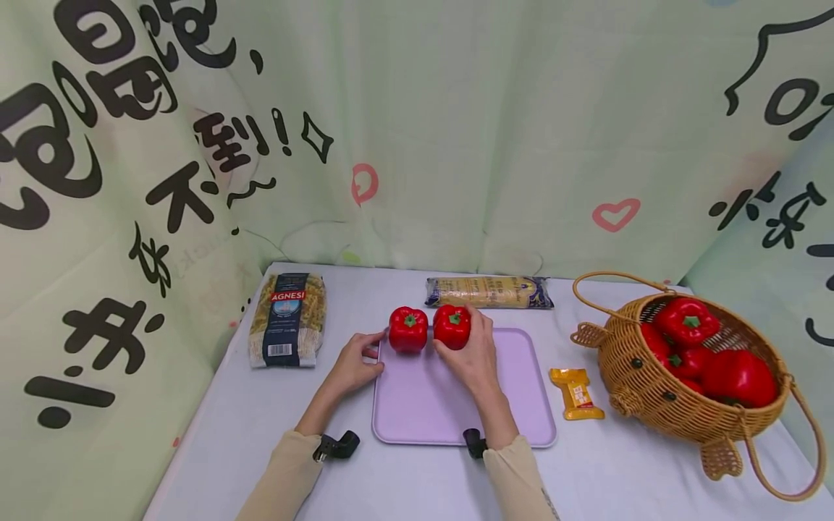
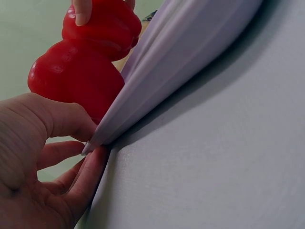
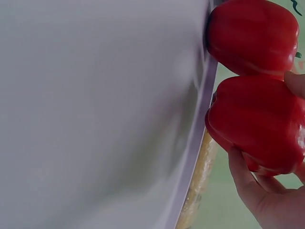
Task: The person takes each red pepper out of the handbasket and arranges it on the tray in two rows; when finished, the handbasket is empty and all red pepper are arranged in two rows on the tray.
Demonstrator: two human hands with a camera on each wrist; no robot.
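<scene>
In the head view, a lilac tray [image 1: 423, 409] lies on the white table, with a red bell pepper [image 1: 407, 333] upright at its far left corner. My left hand [image 1: 352, 367] pinches the tray's left rim; the left wrist view has the thumb on the rim [image 2: 112, 117] and fingers beneath. Just right of the first pepper, my right hand [image 1: 478, 351] grips a second red bell pepper [image 1: 449, 328] by its sides, near the tray's far edge. Those two peppers appear to touch in the right wrist view, where the held pepper [image 3: 257, 121] is the lower one.
A wicker basket [image 1: 625, 369] holding several red peppers stands on the right. Between it and the tray lies a small orange packet [image 1: 577, 394]. Behind the tray is a long pasta packet [image 1: 489, 292]. An AGNESI pasta bag [image 1: 287, 318] is at left. Printed curtains [image 1: 417, 145] surround the table.
</scene>
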